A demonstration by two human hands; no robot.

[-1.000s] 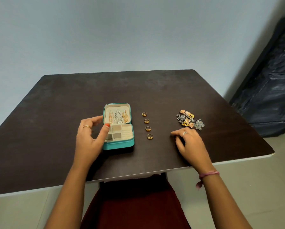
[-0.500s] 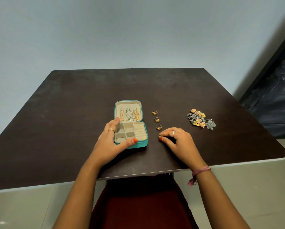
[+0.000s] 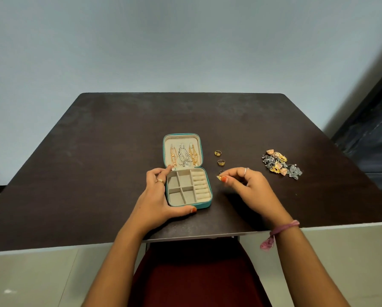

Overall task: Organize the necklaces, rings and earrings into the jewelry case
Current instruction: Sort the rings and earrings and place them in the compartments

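A pale blue-grey wall stands behind a dark brown square table, and the small teal zip jewelry case with a beige lining lies open near the table's front edge.

Inside the raised lid hang 3 chain necklaces, 2 gold and 1 silver, so that part of the job looks done. The tray below, with its 4 square compartments and a padded ring-roll column along the right side, appears empty.

The left hand holds the case steady: fingers curl along its left wall up to the hinge, and the thumb presses the front edge.

The right hand hovers just right of the case, thumb and forefinger pinched on a small gold ring, the other fingers loosely curled.

On the table beyond it, 2 more gold rings lie in a short line, and a 3rd seems to peek out behind the fingertips, though it is mostly hidden.

Well apart to the right sits a heap of gold, silver and pink jhumka-style earrings, untouched.

By my reading, roughly a third is finished: the first ring is on its way to the rolls, the remaining rings follow, then every earring still needs a compartment.
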